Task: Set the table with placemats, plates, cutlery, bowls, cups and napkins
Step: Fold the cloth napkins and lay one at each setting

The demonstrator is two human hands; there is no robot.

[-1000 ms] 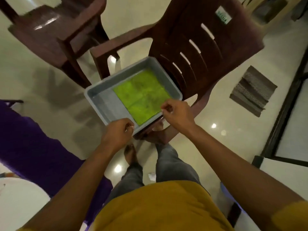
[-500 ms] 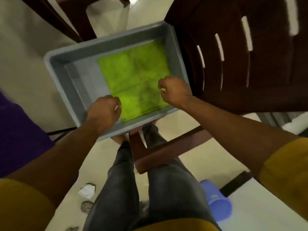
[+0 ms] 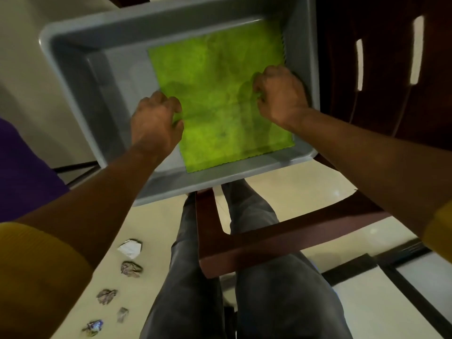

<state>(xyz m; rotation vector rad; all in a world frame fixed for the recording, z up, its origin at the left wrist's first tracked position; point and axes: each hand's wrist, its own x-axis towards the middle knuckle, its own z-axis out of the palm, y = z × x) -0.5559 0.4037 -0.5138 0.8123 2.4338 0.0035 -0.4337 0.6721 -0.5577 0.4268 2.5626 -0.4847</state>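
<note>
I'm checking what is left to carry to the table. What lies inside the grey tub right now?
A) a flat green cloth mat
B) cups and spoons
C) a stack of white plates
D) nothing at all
A: a flat green mat covers the floor of the grey tub, with the left hand and right hand at its edges.
</note>
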